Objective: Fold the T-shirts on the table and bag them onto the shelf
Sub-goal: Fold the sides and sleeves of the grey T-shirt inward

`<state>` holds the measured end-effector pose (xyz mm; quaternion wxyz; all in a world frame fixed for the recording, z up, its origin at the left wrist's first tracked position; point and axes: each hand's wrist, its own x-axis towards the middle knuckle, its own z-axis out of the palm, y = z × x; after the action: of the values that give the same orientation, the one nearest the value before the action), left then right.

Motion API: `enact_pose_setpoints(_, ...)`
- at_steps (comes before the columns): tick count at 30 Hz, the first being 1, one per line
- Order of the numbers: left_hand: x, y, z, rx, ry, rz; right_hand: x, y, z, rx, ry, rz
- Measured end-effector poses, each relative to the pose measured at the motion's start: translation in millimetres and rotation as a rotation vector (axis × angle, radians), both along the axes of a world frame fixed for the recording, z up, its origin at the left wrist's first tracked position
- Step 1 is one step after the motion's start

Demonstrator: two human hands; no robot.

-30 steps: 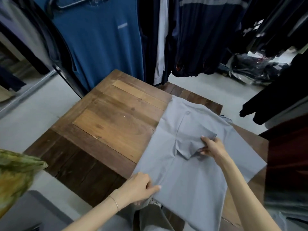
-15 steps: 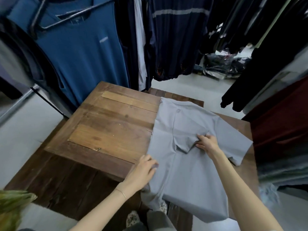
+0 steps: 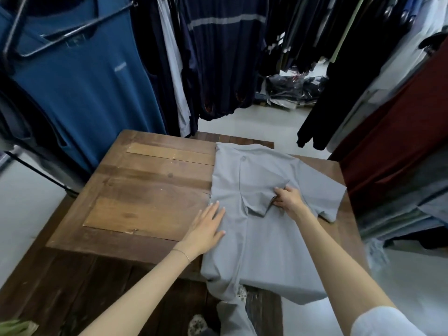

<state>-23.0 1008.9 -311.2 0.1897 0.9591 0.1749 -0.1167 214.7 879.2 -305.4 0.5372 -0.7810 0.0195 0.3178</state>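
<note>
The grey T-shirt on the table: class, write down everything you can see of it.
The grey T-shirt is plain, smooth, thin-looking fabric, lying flat on the right part of the wooden table, its hem hanging over the near edge. One sleeve is folded in over the body; the other spreads out to the right. The left hand rests flat on its left edge, and the right hand pinches the folded sleeve at mid-chest.

T-shirt (image 3: 264,241) on table (image 3: 145,190) rt side
</note>
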Motion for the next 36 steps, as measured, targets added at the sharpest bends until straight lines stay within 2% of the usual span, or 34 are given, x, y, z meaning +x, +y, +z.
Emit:
enact_pose_setpoints(6,40,28,-3,0.025,0.001,0.1,4,-3,3,0.026,0.088,-0.017)
enact_pose_setpoints(11,82,65,-2,0.042,0.031,0.217,20,-7,8,-0.028,0.176,0.105)
enact_pose_setpoints(14,109,86,-4,0.034,-0.072,0.26,33,-5,7,-0.033,0.16,0.079)
enact_pose_setpoints(16,130,95,-4,-0.064,-0.246,0.38,41,-2,6,-0.014,0.132,0.042)
enact_pose_setpoints(18,154,104,-5,-0.27,-0.372,0.603,48,1,3,0.005,0.114,0.06)
enact_pose_setpoints(20,176,116,-6,-0.526,-0.392,0.859,54,4,2,-0.026,0.097,0.106)
enact_pose_setpoints(22,191,129,-11,-0.675,-0.421,0.979,58,8,3,-0.079,0.099,0.164)
enact_pose_setpoints(26,211,149,-16,-0.745,-0.468,0.983,66,9,6,-0.138,0.169,0.283)
enact_pose_setpoints(28,218,153,-11,-0.844,-0.458,0.977,73,8,8,-0.147,0.178,0.354)
enact_pose_setpoints(32,228,165,-14,-0.937,-0.475,1.013,88,9,6,-0.126,0.111,0.22)
enact_pose_setpoints(36,237,167,-18,-0.903,-0.508,1.037,92,16,-4,-0.181,0.039,0.198)
